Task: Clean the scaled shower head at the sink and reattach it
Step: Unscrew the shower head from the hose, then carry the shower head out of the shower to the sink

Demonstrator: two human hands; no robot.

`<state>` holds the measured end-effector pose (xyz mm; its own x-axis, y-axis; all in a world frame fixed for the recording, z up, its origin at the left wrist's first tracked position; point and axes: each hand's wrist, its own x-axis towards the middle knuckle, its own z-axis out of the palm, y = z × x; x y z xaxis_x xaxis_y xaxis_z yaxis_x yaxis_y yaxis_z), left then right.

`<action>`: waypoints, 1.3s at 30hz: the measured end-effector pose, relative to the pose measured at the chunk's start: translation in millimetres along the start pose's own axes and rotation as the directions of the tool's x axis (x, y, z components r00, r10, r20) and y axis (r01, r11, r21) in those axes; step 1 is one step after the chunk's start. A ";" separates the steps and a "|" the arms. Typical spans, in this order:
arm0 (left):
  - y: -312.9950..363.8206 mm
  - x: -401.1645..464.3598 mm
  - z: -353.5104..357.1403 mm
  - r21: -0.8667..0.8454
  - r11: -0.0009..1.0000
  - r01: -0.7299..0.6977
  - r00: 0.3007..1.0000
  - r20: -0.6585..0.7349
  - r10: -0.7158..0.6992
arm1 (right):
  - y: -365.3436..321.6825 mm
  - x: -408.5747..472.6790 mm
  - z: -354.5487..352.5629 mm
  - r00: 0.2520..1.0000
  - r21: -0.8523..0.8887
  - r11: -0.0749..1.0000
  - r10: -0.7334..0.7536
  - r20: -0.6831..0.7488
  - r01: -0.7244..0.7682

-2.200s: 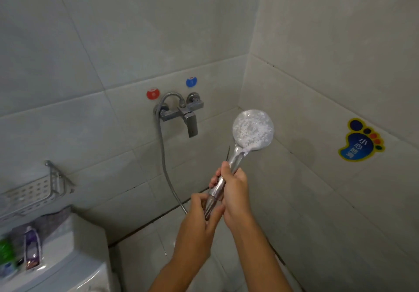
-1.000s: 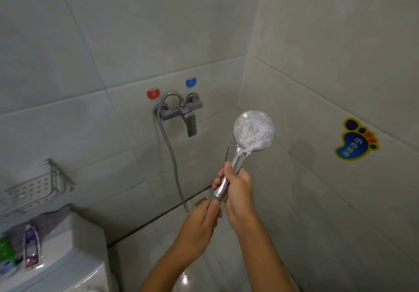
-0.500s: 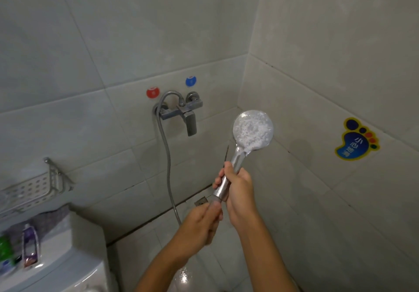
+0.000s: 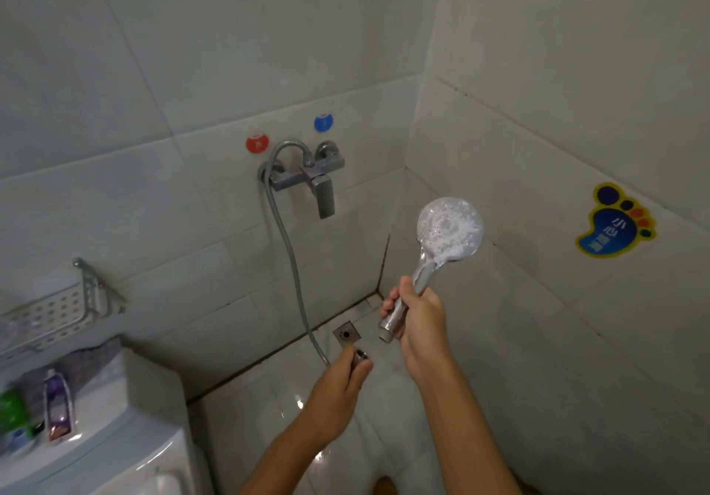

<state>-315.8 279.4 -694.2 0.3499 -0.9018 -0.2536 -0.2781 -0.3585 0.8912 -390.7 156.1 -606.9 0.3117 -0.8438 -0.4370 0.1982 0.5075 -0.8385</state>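
head view: nearest, the left hand [image 4: 340, 381] curls around the metal end nut of the shower hose [image 4: 286, 241], low over the floor tiles. just above and apart from it, the right hand [image 4: 417, 316] grips the handle of the scaled shower head [image 4: 449, 230], its white-crusted face raised. beyond, the floor drain [image 4: 347, 334] sits in the corner, and the hose climbs to the wall faucet [image 4: 307, 179].
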 end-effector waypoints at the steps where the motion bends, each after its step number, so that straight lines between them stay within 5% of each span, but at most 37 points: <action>1: -11.3 4.6 3.4 -0.009 1.000 0.023 1.000 0.018 -0.023 | 8.3 3.0 -5.1 1.000 -0.028 0.999 0.016 -0.013 -0.016; 8: -106.7 27.4 32.9 0.151 0.984 0.095 0.981 0.155 -0.118 | 100.3 16.6 -63.9 0.971 -0.196 0.954 0.207 -0.115 -0.227; 19: -308.0 74.2 93.6 0.220 0.914 0.340 0.938 -0.014 -0.345 | 322.3 63.5 -179.1 0.786 -0.254 0.751 0.530 -0.319 -0.609; 29: -510.3 140.0 173.3 -0.039 0.771 0.636 0.766 -0.087 -0.636 | 501.2 157.0 -236.7 0.719 -0.231 0.686 0.610 -0.333 -0.690; 39: -681.6 211.7 261.5 0.102 0.804 0.585 0.810 -0.037 -0.585 | 651.2 259.3 -281.7 0.717 -0.283 0.660 0.622 -0.314 -0.696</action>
<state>-286.2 269.7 -1453.7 0.4796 -0.5120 -0.7126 -0.1105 -0.8409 0.5298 -442.5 218.7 -1357.9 0.0549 -0.3443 -0.9373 -0.3496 0.8726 -0.3410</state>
